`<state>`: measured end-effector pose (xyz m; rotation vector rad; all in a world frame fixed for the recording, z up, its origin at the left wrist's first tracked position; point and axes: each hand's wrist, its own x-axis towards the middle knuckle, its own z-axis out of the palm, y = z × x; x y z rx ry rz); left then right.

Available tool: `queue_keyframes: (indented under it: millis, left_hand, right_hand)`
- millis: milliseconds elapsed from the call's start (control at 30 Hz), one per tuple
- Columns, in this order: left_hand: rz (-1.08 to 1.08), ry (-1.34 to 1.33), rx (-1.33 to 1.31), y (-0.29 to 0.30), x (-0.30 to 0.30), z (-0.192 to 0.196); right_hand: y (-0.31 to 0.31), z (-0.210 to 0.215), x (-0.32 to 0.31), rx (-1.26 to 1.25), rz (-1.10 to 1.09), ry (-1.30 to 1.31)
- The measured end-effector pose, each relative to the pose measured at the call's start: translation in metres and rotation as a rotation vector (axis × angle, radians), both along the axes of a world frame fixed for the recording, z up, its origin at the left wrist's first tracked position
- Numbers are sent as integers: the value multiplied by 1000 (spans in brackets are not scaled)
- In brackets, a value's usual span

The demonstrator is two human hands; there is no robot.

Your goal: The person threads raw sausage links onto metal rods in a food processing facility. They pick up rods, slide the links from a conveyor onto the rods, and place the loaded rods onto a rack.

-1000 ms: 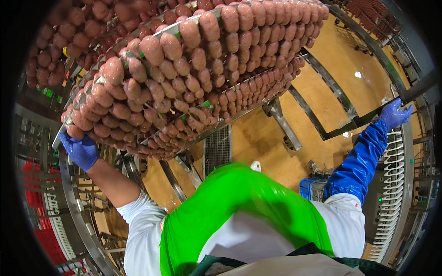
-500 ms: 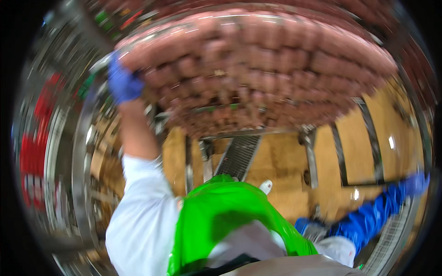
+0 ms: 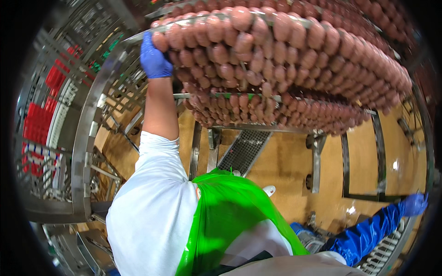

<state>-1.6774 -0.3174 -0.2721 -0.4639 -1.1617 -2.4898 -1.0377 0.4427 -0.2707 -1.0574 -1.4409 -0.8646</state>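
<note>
Long rows of linked pink sausages (image 3: 285,55) hang in tiers on a metal rack in front of me. My left hand (image 3: 155,59), in a blue glove, is raised to the left end of the top row, closed on the metal bar (image 3: 134,37) there. Sausages partly cover its fingers. Out at the far right, my right hand (image 3: 414,204), gloved in blue below a shiny blue sleeve (image 3: 368,233), is closed around a metal frame (image 3: 430,161) at the picture's rim.
A large steel frame (image 3: 82,170) stands at my left, with red crates (image 3: 39,124) beyond it. Below the sausages, a floor grate (image 3: 244,149) and wheeled rack legs (image 3: 317,161) show on the tan floor (image 3: 287,158). More hanging sausages fill the back.
The view has sharpened from a motion blur. My left hand and the sausages sit farther right and slightly higher in the picture. My right hand sits slightly lower.
</note>
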Motion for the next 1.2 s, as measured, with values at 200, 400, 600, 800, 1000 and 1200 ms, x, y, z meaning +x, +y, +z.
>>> queue_keyframes:
  millis: [200, 400, 600, 800, 1000, 1200]
  left_hand:
    - [861, 200, -294, 28, 12, -19]
    - [1045, -160, -437, 6, 36, -75]
    - [791, 174, -1177, 71, 219, -160]
    - [-95, 37, -1671, 8, 423, -239]
    - [-501, -693, -1838, -83, 575, -252]
    - [-31, -617, -1733, -110, 632, -246]
  right_hand:
    - [-13, -6, -9, 0, 113, -112]
    - [-57, -5, -39, -67, 272, 23]
    - [-78, -5, -43, -81, 342, 152]
    - [-112, 5, -57, 188, 474, 231]
    - [-255, -26, -163, -183, 1402, 26]
    - [-358, -210, -250, -1034, 1813, -1338]
